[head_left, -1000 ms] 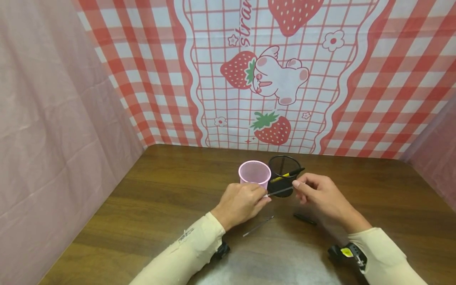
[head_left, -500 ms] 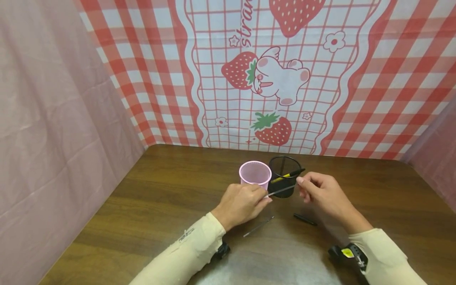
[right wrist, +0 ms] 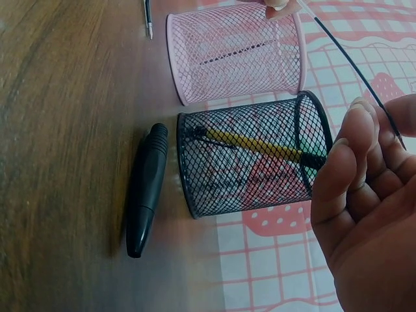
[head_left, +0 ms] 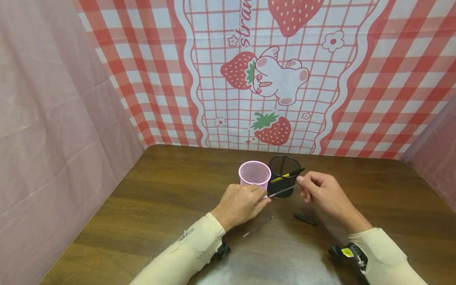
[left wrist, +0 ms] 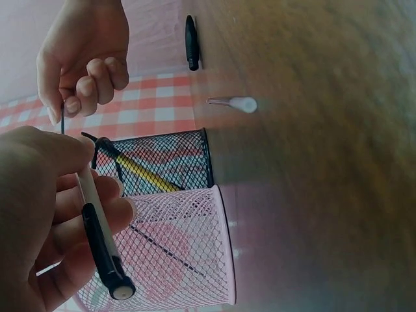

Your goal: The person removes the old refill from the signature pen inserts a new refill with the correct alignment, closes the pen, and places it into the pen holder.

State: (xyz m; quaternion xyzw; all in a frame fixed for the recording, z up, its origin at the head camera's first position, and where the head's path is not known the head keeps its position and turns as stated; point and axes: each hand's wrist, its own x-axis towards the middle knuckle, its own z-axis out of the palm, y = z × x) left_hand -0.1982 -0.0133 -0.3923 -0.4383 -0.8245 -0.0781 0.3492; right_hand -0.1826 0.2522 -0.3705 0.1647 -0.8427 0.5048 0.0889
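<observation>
My left hand [head_left: 242, 202] grips a white pen barrel [left wrist: 97, 188] with a black clip end, in front of the pink mesh cup. A thin dark refill [right wrist: 354, 63] runs from the barrel's open end across to my right hand [head_left: 323, 194]. My right thumb and fingers pinch the refill's far end. Below the hands a second refill [head_left: 258, 227] lies on the table. A short black pen section [right wrist: 146, 188] lies nearer my right hand. How far the held refill sits inside the barrel is hidden.
The pink mesh cup [right wrist: 237, 52] stands beside a black mesh cup [right wrist: 253, 156], both behind the hands. A yellow-and-black pen [head_left: 286, 175] leans inside the black one. A checked strawberry cloth [head_left: 270, 79] hangs behind the wooden table [head_left: 171, 186].
Over the last second my right hand has shifted slightly right and up with the refill's end, so a little more of the refill shows. My left hand keeps its place.
</observation>
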